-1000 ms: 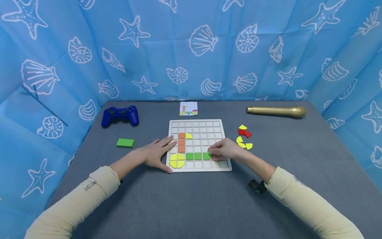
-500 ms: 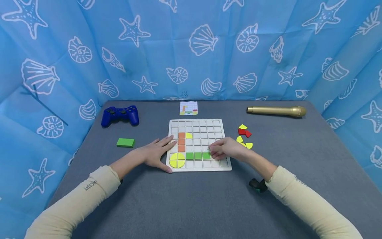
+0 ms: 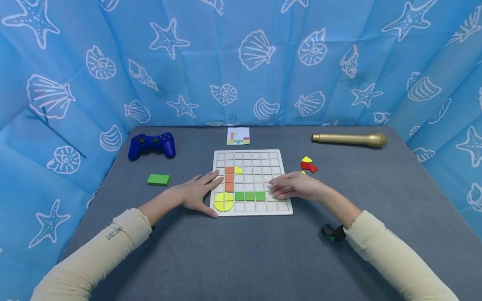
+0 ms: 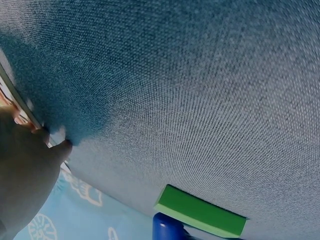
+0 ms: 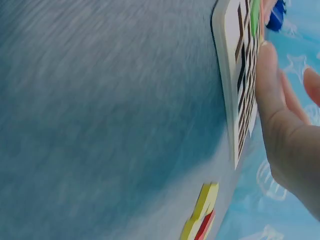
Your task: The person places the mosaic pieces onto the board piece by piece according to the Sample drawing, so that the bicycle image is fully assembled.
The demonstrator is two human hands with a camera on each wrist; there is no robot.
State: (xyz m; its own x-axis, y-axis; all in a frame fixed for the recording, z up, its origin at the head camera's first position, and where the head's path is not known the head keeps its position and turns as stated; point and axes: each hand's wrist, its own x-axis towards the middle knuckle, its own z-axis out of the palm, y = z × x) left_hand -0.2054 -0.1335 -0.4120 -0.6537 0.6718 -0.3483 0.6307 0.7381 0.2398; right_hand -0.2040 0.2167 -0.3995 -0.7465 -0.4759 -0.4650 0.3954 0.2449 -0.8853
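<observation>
My left hand point(image 3: 196, 195) rests with spread fingers on the left edge of a white grid board point(image 3: 260, 161). Over the board's right part is my right hand point(image 3: 297, 186), its fingers loosely extended and nothing seen between them. Green squares point(image 3: 249, 196) sit in a row left of its fingertips. Orange squares point(image 3: 229, 178) form a column near the left hand, with a yellow quarter-circle piece point(image 3: 238, 170) beside the top one. Below the column, yellow quarter pieces point(image 3: 219, 197) make a full circle. In the right wrist view, the fingers lie over the board point(image 5: 227, 65).
Loose red pieces point(image 3: 306, 166) and yellow pieces point(image 3: 306, 159) lie right of the board, partly hidden by the right hand. A pattern card point(image 3: 238, 136) lies behind it. Left are a green block point(image 3: 158, 179) and a blue game controller point(image 3: 152, 145); a gold microphone point(image 3: 348, 139) lies back right.
My right hand has let go of the rightmost green square and moved slightly right, its fingers loosening. The square stays in the row. My left hand has not moved.
</observation>
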